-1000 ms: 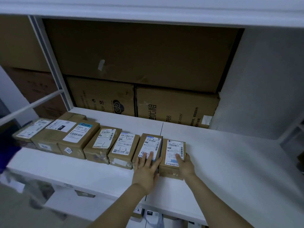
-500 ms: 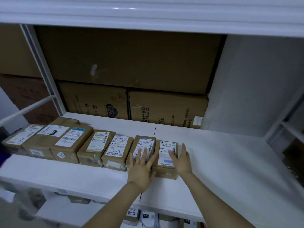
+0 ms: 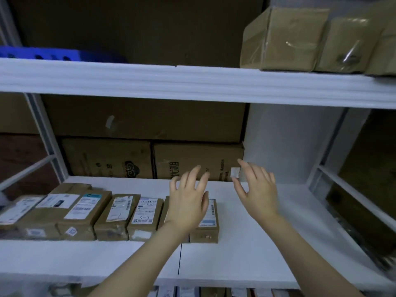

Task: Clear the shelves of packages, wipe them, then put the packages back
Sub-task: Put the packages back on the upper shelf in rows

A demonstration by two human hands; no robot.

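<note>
bare forearms, no sleeves; left hand [image 3: 188,202], right hand [image 3: 257,189]

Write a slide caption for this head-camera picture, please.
Both open hands, left and right, hover above a row of labelled packages on a white shelf.

Light: pretty dim overall, cool bluish cast, no lamp in view
Brightest bit: front lip of the upper shelf [image 3: 192,82], pale and a little washed out
Shadows: big cartons [image 3: 150,118] at the back nearly sink into the dark
Glare: small shine on taped boxes [image 3: 285,37] top right
Blur: left hand [image 3: 188,202], right hand [image 3: 259,191] smeared; frame edges soft
Distortion: wide-angle, shelf lines bow and tilt outward
</note>
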